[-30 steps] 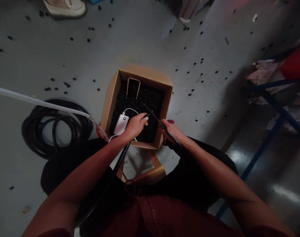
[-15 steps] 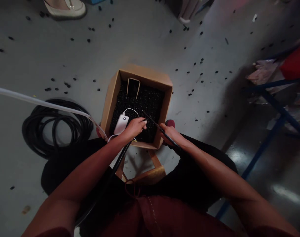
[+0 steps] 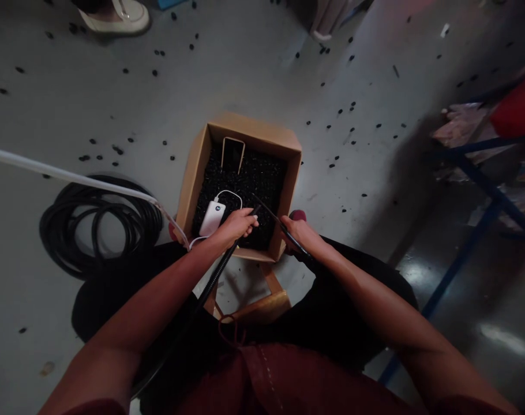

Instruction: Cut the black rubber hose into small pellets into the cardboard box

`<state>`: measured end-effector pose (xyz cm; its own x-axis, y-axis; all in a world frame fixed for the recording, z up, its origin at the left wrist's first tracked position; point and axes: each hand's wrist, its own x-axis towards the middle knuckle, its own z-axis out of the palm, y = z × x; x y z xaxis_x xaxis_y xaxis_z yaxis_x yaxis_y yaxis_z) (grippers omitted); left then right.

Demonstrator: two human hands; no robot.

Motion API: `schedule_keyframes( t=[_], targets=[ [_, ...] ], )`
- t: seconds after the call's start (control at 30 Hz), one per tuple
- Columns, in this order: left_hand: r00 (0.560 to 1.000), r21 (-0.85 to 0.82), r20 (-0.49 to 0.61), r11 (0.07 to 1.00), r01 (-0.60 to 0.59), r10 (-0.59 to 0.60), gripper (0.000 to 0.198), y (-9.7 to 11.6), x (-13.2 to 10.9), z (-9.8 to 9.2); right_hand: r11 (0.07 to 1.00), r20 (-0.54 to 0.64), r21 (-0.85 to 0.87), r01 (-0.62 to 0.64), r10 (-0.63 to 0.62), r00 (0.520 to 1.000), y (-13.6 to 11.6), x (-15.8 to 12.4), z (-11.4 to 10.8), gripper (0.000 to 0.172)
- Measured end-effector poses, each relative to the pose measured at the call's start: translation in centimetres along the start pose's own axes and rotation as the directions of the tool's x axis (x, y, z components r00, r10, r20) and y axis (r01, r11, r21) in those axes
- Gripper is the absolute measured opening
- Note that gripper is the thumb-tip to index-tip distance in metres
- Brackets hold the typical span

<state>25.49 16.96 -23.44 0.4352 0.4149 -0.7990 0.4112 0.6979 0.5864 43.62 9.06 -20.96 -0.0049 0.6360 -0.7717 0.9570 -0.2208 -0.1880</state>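
My left hand (image 3: pixel 240 223) is closed round a black ribbed hose (image 3: pixel 219 271), and its short end pokes out past my fingers over the cardboard box (image 3: pixel 256 127). The rest of the hose runs down under my left forearm. My right hand (image 3: pixel 297 231) grips the black handle of what looks like a long thin knife (image 3: pixel 269 211). Its dark blade points up and left over the box, close to the hose's end. Small black pieces (image 3: pixel 262 173) fill the box. On them lie a phone (image 3: pixel 233 155) and a white power bank (image 3: pixel 213 218) with a white cable.
A coil of black hose (image 3: pixel 50 230) lies on the floor at left. A white strap or tube (image 3: pixel 72 176) crosses above it. Beneath the box is a wooden stool (image 3: pixel 262 308). Blue metal framing (image 3: pixel 461 248) stands at right. Black bits are scattered about; another person's shoe (image 3: pixel 119 17) is at top left.
The hose's end now sticks out beyond my left fingers, which have closed more round it. The blade has shifted slightly down and right. The box and its contents have stayed put.
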Motion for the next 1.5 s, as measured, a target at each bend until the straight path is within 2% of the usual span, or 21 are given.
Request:
schedule_keyframes(
  t=[0.03,0.2,0.27,0.37,0.53,0.63,0.9,1.03,1.23,1.4,1.5],
  targets=[
    [1.000,-0.020,0.002,1.000,-0.004,0.004,0.010,0.2,-0.1,-0.1,1.000,-0.019,0.017,-0.008,0.008,1.000,0.2,0.1,-0.3,0.021],
    [0.998,-0.151,0.050,0.988,-0.015,0.023,0.049,1.8,-1.2,-0.1,0.984,-0.167,0.176,0.017,0.013,0.986,1.4,0.2,-1.9,0.021],
    [0.997,-0.173,0.076,0.985,-0.007,0.021,0.054,2.1,-1.6,0.0,0.979,-0.208,0.200,0.043,-0.001,0.978,1.6,0.1,-2.3,0.025],
    [0.996,-0.190,0.077,0.982,-0.021,0.037,0.052,2.1,-1.5,0.1,0.981,-0.239,0.188,0.039,0.007,0.971,1.5,-0.1,-2.9,0.029],
    [0.997,-0.125,-0.029,0.989,-0.075,0.072,0.033,2.1,-1.1,0.2,0.981,-0.228,0.196,0.002,0.044,0.973,0.9,-0.7,-3.5,0.030],
    [0.993,-0.054,-0.080,0.994,-0.094,0.089,0.023,2.2,-1.1,0.2,0.969,-0.202,0.247,0.026,0.026,0.979,0.6,-0.7,-3.4,0.032],
    [0.978,0.008,-0.120,0.986,-0.169,0.169,0.038,2.2,-1.0,-0.1,0.889,-0.138,0.442,0.115,-0.059,0.989,1.0,0.0,-2.2,0.047],
    [0.965,0.078,-0.144,0.975,-0.209,0.218,0.042,2.5,-1.2,-0.2,0.868,-0.138,0.472,0.154,-0.100,0.985,1.0,-0.1,-2.1,0.046],
    [0.953,0.197,-0.131,0.949,-0.246,0.274,0.047,2.4,-1.3,-0.3,0.881,-0.144,0.430,0.196,-0.148,0.978,0.7,-0.1,-2.1,0.046],
    [0.947,0.332,-0.045,0.899,-0.287,0.319,0.046,2.5,-1.5,-0.4,0.866,-0.163,0.443,0.232,-0.177,0.971,0.9,-0.1,-1.9,0.040],
    [0.943,0.335,-0.017,0.890,-0.308,0.333,0.044,2.7,-1.6,-0.5,0.850,-0.170,0.465,0.247,-0.188,0.967,0.9,0.0,-1.9,0.040]
  ],
)
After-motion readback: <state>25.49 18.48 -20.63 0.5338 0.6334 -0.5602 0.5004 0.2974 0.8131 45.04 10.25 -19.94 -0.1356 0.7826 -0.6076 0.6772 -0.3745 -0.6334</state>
